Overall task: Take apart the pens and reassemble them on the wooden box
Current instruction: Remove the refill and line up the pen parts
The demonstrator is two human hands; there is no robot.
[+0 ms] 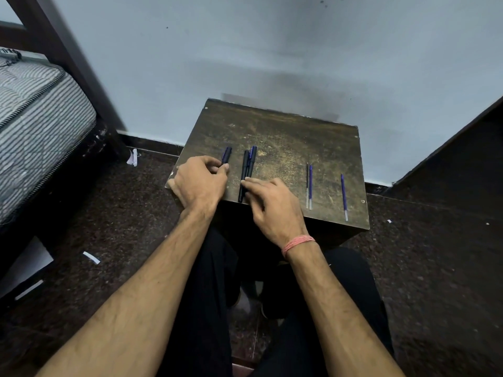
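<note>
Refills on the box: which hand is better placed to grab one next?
Right. The right hand lies nearer the three refills, only touching the two pen barrels. The left hand grips a barrel at the far side.

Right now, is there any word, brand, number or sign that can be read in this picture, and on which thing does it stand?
None can be read.
Pen bodies, pen under the left hand: no print legible.
Refills: too small to tell.
Wooden box: only scratches.
Paper scraps on the floor: no print shows.
</note>
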